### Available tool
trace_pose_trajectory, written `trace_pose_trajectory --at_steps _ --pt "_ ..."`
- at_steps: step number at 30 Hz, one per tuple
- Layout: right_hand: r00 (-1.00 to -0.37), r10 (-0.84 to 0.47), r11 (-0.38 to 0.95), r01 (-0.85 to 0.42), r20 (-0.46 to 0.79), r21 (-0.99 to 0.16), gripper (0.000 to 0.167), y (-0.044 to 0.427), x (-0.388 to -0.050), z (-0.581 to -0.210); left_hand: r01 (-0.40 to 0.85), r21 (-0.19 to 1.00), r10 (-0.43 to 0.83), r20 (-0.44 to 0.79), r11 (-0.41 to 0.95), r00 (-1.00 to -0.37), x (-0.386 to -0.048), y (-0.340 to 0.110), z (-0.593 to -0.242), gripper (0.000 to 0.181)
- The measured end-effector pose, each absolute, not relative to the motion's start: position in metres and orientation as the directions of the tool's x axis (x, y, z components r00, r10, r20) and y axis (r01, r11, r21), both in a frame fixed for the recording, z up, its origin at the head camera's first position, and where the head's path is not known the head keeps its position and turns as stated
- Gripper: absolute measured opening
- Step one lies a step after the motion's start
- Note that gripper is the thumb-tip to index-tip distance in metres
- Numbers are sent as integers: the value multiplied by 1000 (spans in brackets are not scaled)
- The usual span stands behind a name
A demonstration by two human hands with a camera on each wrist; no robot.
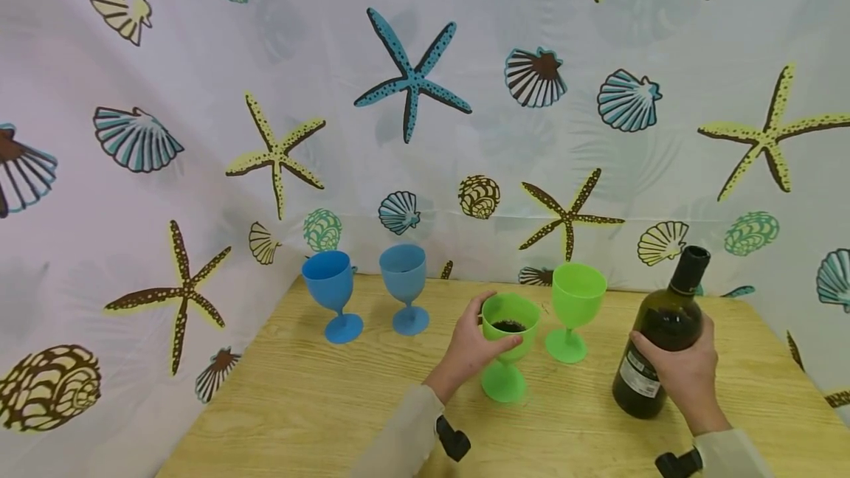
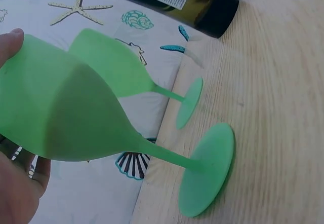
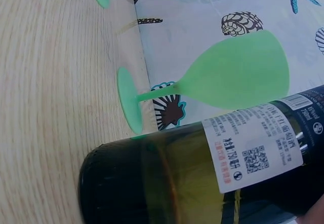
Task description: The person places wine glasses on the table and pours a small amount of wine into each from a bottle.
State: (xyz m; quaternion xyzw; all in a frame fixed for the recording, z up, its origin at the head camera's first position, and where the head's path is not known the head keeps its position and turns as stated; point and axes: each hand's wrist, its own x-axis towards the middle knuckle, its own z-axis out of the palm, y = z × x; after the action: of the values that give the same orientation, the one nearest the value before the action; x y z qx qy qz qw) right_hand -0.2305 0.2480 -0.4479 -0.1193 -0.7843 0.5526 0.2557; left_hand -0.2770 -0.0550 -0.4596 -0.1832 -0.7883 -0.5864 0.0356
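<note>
In the head view my left hand (image 1: 473, 345) grips the bowl of a green goblet (image 1: 506, 382), with thumb and fingers on either side. Dark liquid (image 1: 509, 326) shows inside it. The goblet's foot (image 2: 207, 171) appears to rest on the wooden table in the left wrist view. My right hand (image 1: 687, 371) is wrapped round a dark glass wine bottle (image 1: 664, 319), nearly upright with a slight lean. A white printed label (image 3: 253, 150) faces the right wrist camera. Whether the bottle's base touches the table I cannot tell. Between the hands, slightly farther back, stands a second green goblet (image 1: 576, 297).
Two blue goblets, a darker one (image 1: 330, 282) and a paler one (image 1: 403, 275), stand toward the back left of the wooden table (image 1: 319, 404). Behind and beside the table hangs a white curtain (image 1: 465, 146) printed with shells and starfish.
</note>
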Motion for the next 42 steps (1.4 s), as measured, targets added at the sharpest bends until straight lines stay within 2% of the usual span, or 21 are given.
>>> trace_pose_trajectory --at_steps 9,20,42 --pt "-850 452 356 -107 271 -928 92 249 -230 -449 312 911 134 285 272 -949 -298 -59 -458 83" --pt "-854 445 351 -110 269 -930 94 250 -230 -452 275 920 65 268 278 -961 -320 -61 -464 87" --pt "-865 428 350 -107 261 -930 96 251 -231 -449 252 918 44 251 307 -967 -353 -62 -460 94"
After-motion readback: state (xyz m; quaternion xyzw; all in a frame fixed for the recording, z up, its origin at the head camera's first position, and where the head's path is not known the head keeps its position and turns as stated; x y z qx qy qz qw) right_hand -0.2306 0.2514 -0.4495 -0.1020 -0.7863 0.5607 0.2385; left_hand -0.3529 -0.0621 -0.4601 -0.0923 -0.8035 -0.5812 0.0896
